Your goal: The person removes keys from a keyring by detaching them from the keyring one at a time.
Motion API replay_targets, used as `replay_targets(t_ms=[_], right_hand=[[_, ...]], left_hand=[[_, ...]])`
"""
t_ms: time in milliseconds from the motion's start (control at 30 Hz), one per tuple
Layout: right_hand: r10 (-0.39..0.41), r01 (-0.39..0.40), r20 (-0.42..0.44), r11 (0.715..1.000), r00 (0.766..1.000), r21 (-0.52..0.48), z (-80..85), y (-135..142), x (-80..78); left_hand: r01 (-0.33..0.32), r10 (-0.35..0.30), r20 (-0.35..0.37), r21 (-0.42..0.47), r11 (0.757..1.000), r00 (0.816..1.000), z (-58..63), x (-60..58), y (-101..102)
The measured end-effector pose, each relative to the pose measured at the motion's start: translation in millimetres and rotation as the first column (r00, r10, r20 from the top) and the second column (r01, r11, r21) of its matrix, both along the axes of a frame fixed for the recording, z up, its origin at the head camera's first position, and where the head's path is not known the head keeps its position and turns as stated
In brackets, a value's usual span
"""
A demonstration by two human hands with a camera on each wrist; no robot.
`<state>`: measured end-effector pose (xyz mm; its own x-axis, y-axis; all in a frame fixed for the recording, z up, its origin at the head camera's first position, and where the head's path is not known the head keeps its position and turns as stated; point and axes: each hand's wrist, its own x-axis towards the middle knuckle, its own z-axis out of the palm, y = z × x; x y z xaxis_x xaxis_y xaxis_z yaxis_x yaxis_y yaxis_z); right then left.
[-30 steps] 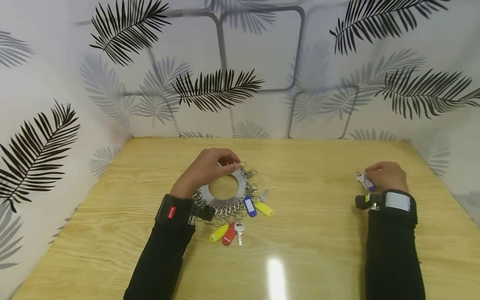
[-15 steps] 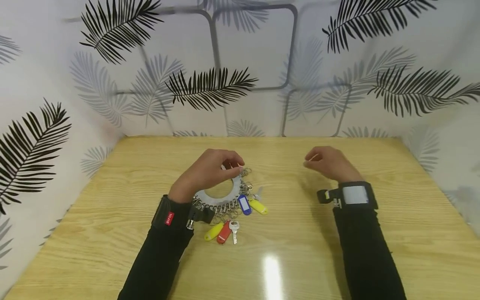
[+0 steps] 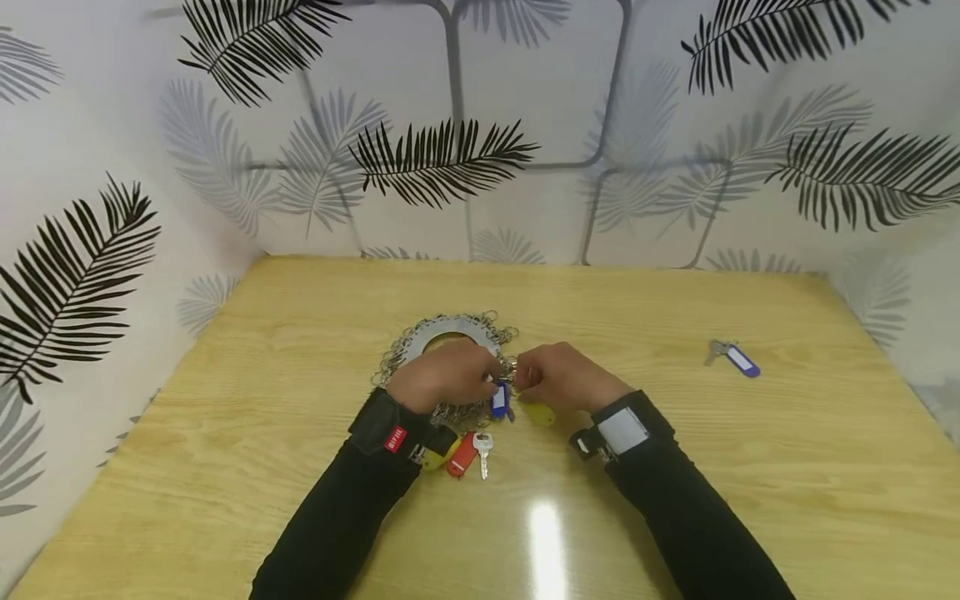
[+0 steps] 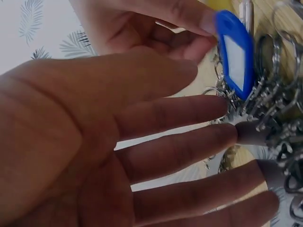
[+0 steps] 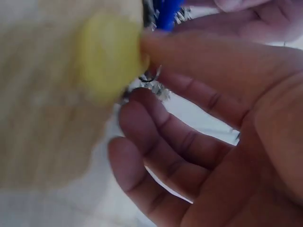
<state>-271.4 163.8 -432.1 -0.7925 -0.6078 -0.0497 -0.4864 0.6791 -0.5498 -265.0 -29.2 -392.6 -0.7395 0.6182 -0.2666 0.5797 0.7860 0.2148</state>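
Note:
A flat metal ring [image 3: 453, 324], its rim lined with small clasps and split rings, lies on the table. My left hand [image 3: 452, 377] is over its near right side. In the left wrist view its fingers reach out nearly straight to the ring, beside a blue key tag [image 4: 238, 56]. My right hand [image 3: 561, 377] comes in from the right and pinches a yellow key tag [image 5: 106, 56] near its end between thumb and forefinger. That tag is blurred. The hands are close together in the head view, the blue tag hanging between them.
Nearer the front lie a red tag [image 3: 462, 456], a silver key [image 3: 483, 450] and another yellow tag [image 3: 444, 452], partly behind the left wrist strap. Far right, a blue tag [image 3: 742, 361] with a key [image 3: 716, 350] lies apart on the wooden table [image 3: 645, 533]. A patterned wall covering stands behind.
My right hand let go of the blue tag and key at the far right, then moved left to the yellow tag. My left hand came down and nearer along the metal ring.

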Motion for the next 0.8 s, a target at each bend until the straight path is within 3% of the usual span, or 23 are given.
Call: replay_targets(t_ms=[233, 333, 467, 600, 800], right_hand=[[-0.119, 0.121, -0.055, 0.992, 0.991, 0.042, 6.8, 15.7, -3.1], [-0.152, 0.154, -0.040, 0.986, 0.988, 0.058, 4.3, 13.2, -4.1], [-0.160, 0.161, -0.017, 0.983, 0.987, 0.093, 0.5, 6.5, -4.1], [-0.139, 0.146, -0.061, 0.982, 0.988, 0.124, -0.9, 4.7, -4.1], [-0.135, 0.142, -0.115, 0.989, 0.984, 0.052, -1.3, 7.4, -6.3]], left_hand=[[-0.033, 0.034, 0.042, -0.010, 0.999, 0.999, 1.7, 2.5, 1.9], [-0.056, 0.057, 0.070, -0.007, 0.998, 0.996, 2.5, 4.0, 1.1], [-0.056, 0.057, 0.069, -0.017, 0.998, 0.996, 3.3, 3.1, 1.0], [-0.034, 0.035, 0.057, -0.032, 0.999, 0.998, 2.8, 1.7, 1.4], [-0.017, 0.020, 0.057, -0.046, 0.999, 0.998, 0.7, -0.2, 2.4]])
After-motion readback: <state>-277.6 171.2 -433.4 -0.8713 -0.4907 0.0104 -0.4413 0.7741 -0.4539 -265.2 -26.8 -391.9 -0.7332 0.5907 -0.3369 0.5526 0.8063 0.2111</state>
